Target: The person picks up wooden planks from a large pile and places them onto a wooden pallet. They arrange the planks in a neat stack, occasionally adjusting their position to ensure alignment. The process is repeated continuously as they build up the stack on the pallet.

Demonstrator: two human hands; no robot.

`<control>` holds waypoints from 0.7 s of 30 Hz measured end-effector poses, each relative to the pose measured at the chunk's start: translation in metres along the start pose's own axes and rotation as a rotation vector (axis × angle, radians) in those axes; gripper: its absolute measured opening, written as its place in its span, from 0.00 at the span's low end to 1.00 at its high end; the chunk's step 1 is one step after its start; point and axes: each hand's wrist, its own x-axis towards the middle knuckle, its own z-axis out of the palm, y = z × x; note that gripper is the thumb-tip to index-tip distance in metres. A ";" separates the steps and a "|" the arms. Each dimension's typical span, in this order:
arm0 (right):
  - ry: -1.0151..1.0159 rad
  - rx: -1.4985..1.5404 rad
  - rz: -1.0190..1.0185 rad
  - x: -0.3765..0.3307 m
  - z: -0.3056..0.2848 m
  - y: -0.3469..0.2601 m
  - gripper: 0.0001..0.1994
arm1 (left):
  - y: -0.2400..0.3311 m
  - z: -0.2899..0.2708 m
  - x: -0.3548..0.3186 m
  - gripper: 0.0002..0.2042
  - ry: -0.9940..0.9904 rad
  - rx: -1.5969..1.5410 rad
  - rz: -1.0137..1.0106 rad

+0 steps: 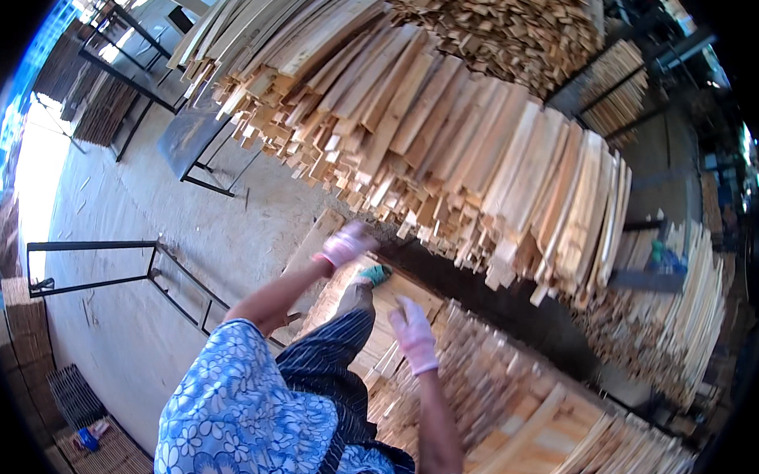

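Note:
Both of my hands wear pale pink-white gloves. My left hand (350,243) is smeared by motion in front of the near ends of a large stack of wooden strips (450,127); its fingers cannot be made out. My right hand (415,337) hovers beside a lower pile of wooden strips (467,357), its fingers apart and nothing visible in them. Between the hands, my foot in a green shoe (375,275) rests on or over pale boards (407,295); contact is unclear.
A black metal frame (95,244) stands on the concrete floor at left, with a dark-topped table (190,143) farther back. A dark gap (494,304) separates the big stack from the lower pile. More strips (669,322) are heaped at right.

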 end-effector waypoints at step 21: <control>-0.046 0.167 0.335 0.504 0.039 -0.092 0.54 | -0.066 -0.204 0.184 0.35 0.423 -0.896 -0.464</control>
